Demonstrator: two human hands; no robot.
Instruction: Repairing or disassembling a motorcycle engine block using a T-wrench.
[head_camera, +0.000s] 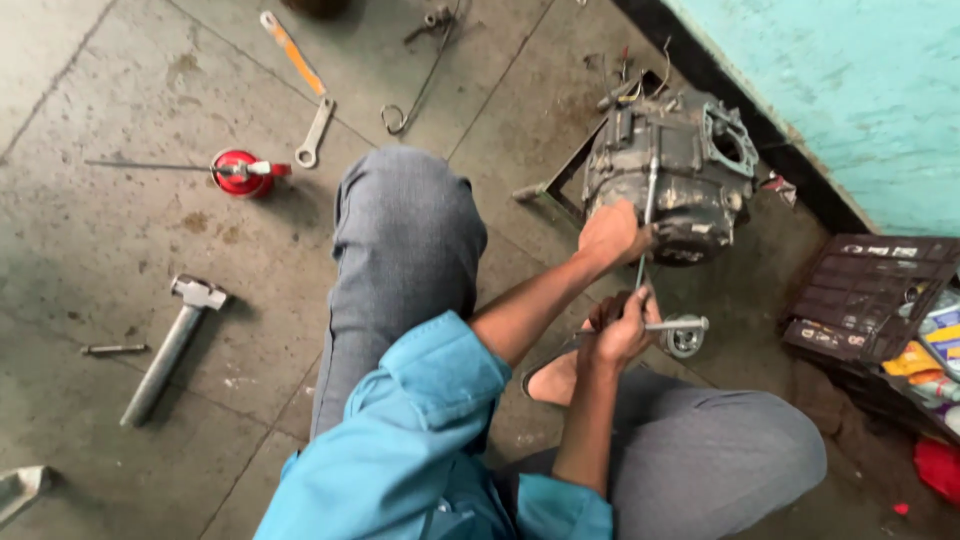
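Observation:
A dirty grey engine block (690, 175) stands on the concrete floor by the wall. A long T-handle wrench (648, 215) runs from its side down toward me. My left hand (612, 235) rests against the block and closes around the wrench's shaft. Below it, my right hand (625, 328) grips the wrench's crossbar (680, 324). A round metal part (686, 340) lies on the floor just right of that hand. I am squatting, with my grey-trousered knees either side of my arms.
On the floor at left lie a large hammer (170, 345), a thin metal pin (113, 349), a red oil can (237, 172), a spanner (315, 130) and an orange-handled tool (292, 50). A dark tray (860, 295) with packets sits at right, below a turquoise wall (850, 90).

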